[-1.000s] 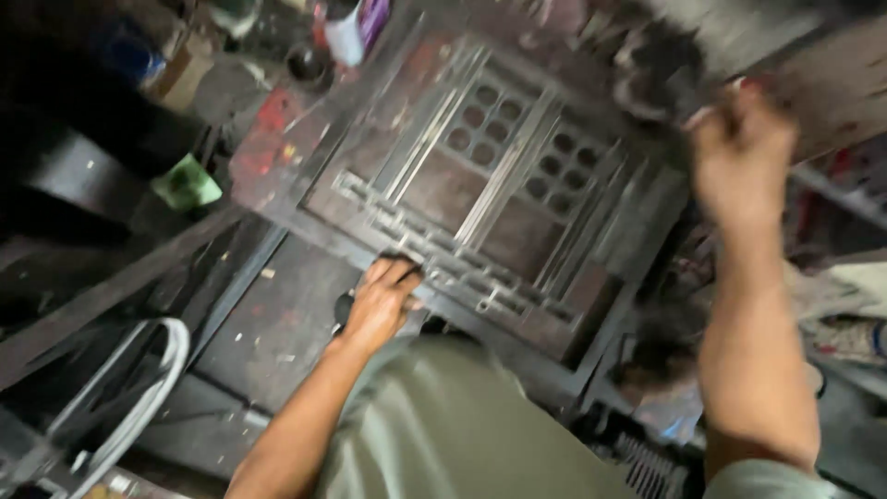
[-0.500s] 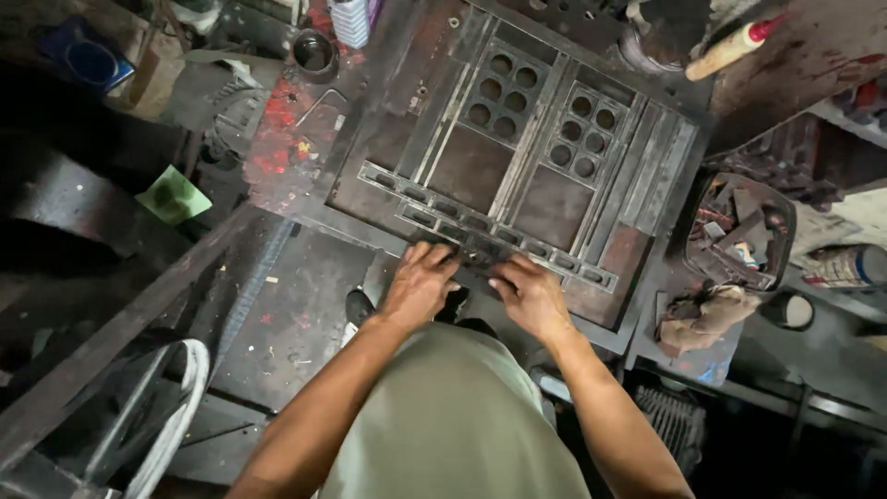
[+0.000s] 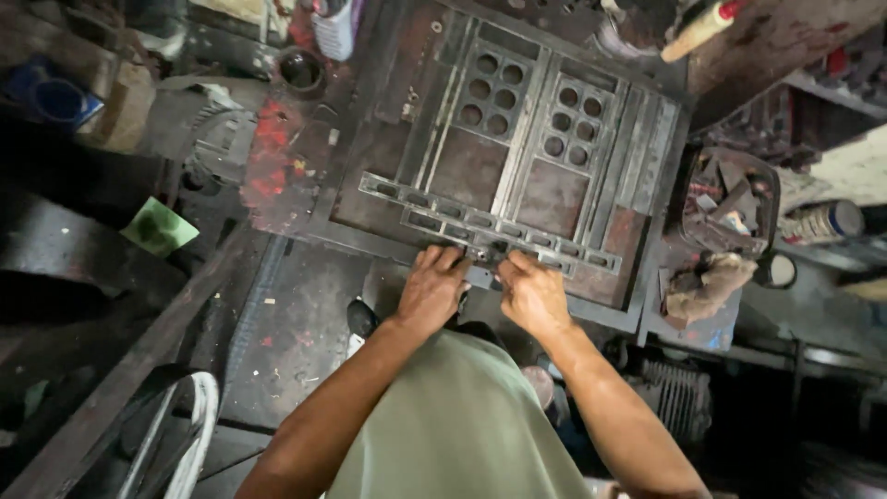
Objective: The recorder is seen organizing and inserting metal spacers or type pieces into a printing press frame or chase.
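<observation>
Rusty dark metal makes up the flat frame (image 3: 517,157), a grid of bars, rectangular panels and round holes lying on the grimy tabletop (image 3: 305,314). Both hands press its near edge: the left hand (image 3: 432,288) and right hand (image 3: 532,294) curl their fingers onto a slotted bar (image 3: 480,226), seemingly to steady it. A crumpled rag (image 3: 707,285) lies just right of the frame.
</observation>
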